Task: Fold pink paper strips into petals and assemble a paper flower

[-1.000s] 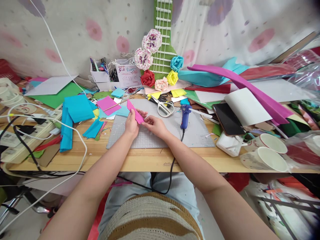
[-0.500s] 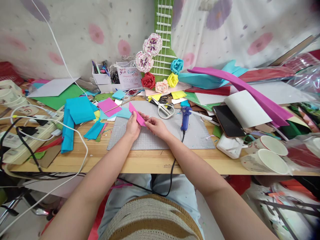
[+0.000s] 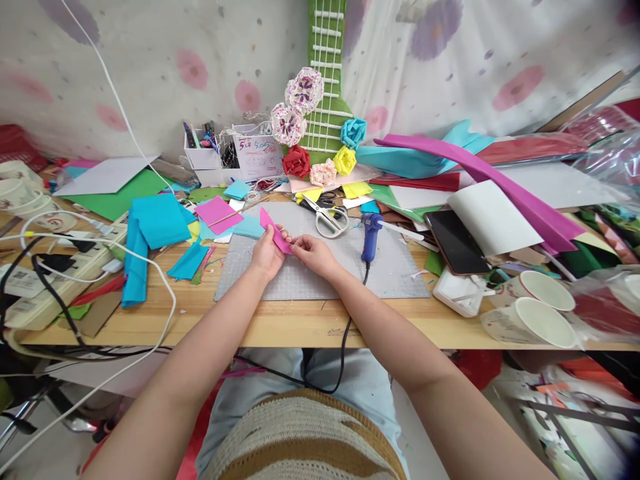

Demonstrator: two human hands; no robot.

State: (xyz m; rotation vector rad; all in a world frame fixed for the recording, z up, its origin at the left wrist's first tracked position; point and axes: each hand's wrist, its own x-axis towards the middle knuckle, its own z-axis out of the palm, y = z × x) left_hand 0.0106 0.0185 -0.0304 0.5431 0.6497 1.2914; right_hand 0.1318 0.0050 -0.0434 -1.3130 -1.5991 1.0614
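Observation:
A folded strip of pink paper [image 3: 271,227] is held over the grey cutting mat [image 3: 390,267]. My left hand [image 3: 266,253] pinches its near end from the left, fingers closed on it. My right hand [image 3: 311,253] pinches the same end from the right with thumb and fingertips. The strip's far end points up and to the left, off the mat. The hands almost touch each other at the paper.
Scissors [image 3: 327,215] and a blue glue gun [image 3: 371,233] lie on the mat behind my right hand. Blue paper pieces [image 3: 155,223] and a power strip [image 3: 60,267] with cables are left. A phone [image 3: 456,240], two cups [image 3: 535,310] and paper sheets lie right. Paper flowers [image 3: 297,160] stand at the back.
Both hands have closed in slightly on the near end of the pink strip, and the paper looks shorter and more folded than before. The view shifted a little.

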